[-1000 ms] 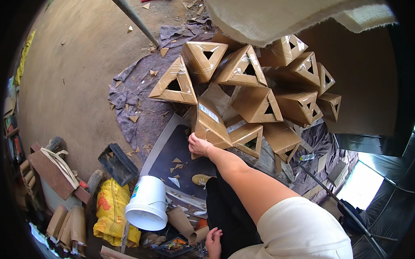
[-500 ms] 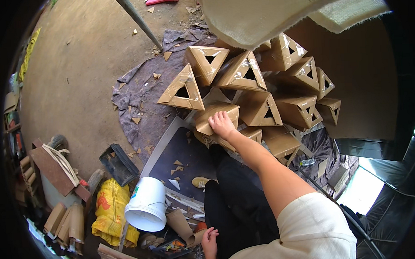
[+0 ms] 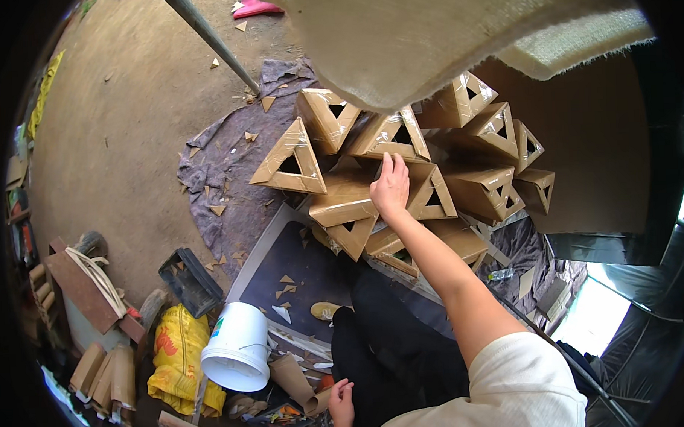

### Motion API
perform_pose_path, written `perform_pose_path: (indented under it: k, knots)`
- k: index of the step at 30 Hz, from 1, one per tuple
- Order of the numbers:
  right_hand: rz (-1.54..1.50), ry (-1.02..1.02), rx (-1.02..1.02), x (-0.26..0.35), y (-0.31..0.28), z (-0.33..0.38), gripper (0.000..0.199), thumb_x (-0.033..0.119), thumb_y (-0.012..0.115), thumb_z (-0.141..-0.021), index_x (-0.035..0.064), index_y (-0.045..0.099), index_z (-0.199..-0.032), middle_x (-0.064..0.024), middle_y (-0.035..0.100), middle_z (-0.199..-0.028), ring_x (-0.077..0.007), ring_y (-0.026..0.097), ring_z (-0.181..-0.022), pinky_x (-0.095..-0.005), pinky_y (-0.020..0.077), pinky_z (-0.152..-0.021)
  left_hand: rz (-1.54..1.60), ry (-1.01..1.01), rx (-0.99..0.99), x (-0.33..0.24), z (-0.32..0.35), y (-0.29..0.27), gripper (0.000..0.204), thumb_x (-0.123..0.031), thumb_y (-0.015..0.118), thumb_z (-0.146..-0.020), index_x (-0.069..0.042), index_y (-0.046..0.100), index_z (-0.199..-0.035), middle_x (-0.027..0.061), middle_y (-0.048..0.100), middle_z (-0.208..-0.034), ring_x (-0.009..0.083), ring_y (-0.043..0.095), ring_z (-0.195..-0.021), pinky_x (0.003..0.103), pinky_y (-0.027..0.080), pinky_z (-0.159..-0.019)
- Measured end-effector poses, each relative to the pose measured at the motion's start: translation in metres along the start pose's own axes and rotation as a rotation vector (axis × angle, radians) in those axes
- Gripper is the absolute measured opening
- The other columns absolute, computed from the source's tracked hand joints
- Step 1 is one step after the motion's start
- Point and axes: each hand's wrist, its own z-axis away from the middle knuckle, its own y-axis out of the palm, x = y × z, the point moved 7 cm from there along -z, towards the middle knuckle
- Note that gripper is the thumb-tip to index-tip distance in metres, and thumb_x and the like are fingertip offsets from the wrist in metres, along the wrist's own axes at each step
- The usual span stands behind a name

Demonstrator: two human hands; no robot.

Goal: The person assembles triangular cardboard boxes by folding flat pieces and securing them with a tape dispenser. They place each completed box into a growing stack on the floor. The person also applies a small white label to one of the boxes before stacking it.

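The bare earth floor (image 3: 114, 169) took up the left and far ground, with a rumpled purple-grey sheet (image 3: 231, 168) spread toward the middle. A cream fabric (image 3: 396, 46) hung over the far side (it hid part of what lay beneath). The stack of triangular cardboard boxes (image 3: 473, 182) stood right of centre, their cut-out ends mostly facing near. At its near left side a tilted box (image 3: 337, 195) pointed one corner toward the person, just left of a neighbouring box (image 3: 421, 180). The right hand (image 3: 391, 188) lay palm down between these two, fingers nearly straight and narrowly spaced, tips at the lower edge of a far box (image 3: 369, 137); whether they gripped that edge could not be told. The left hand (image 3: 341, 404) rested near the thigh, fingers loosely bent, nothing seen in them. In my judgement, uneven pressure could have slid the tilted box out, its seating appearing poor, and a snagged edge could have lifted tape. Small offcuts (image 3: 286, 279) near the shoe (image 3: 325, 310) presented a slipping hazard.
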Motion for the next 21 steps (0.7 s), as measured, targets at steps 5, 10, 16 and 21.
perform_pose_path:
  k: [5,10,16,21]
  knots:
    - [0.058,0.195,0.479,-0.056,0.015,-0.027,0.076,0.01,0.06,-0.065,0.0139,0.027,-0.133,-0.0131,0.024,-0.137,-0.0305,0.042,-0.11,-0.0388,0.0375,-0.091,-0.612,0.092,0.085,-0.005,0.004,0.008,0.042,-0.029,0.058,-0.078,-0.008,0.053,-0.114,0.0201,0.042,-0.126,0.0334,0.038,-0.116,0.04,0.028,-0.098]
    - [-0.044,0.05,0.135,-0.074,-0.008,0.002,0.058,0.004,0.055,-0.068,0.0098,0.038,-0.123,-0.0145,0.036,-0.127,-0.0319,0.045,-0.106,-0.0386,0.0408,-0.087,-0.652,0.023,0.165,0.023,0.003,0.012,0.052,-0.034,0.058,-0.077,-0.011,0.047,-0.122,0.0194,0.033,-0.133,0.0353,0.03,-0.122,0.041,0.024,-0.101]
    - [-0.699,0.476,0.016,-0.062,0.008,0.141,0.043,0.005,0.055,-0.069,0.0024,0.046,-0.111,-0.0146,0.049,-0.1,-0.0203,0.056,-0.07,-0.03,0.0455,-0.07,-0.188,0.087,0.485,-0.024,-0.005,0.057,0.055,-0.035,0.055,-0.082,-0.001,0.042,-0.123,0.0158,0.041,-0.128,0.0281,0.038,-0.118,0.037,0.027,-0.099]
    - [-1.386,0.906,0.392,0.048,0.02,0.277,0.035,0.003,0.054,-0.074,0.0017,0.047,-0.109,-0.0075,0.056,-0.084,-0.0126,0.057,-0.06,-0.0244,0.0476,-0.053,0.69,-0.054,0.706,-0.06,0.037,0.126,0.055,-0.029,0.058,-0.083,-0.002,0.035,-0.125,0.0072,0.044,-0.121,0.0184,0.042,-0.111,0.033,0.031,-0.096]
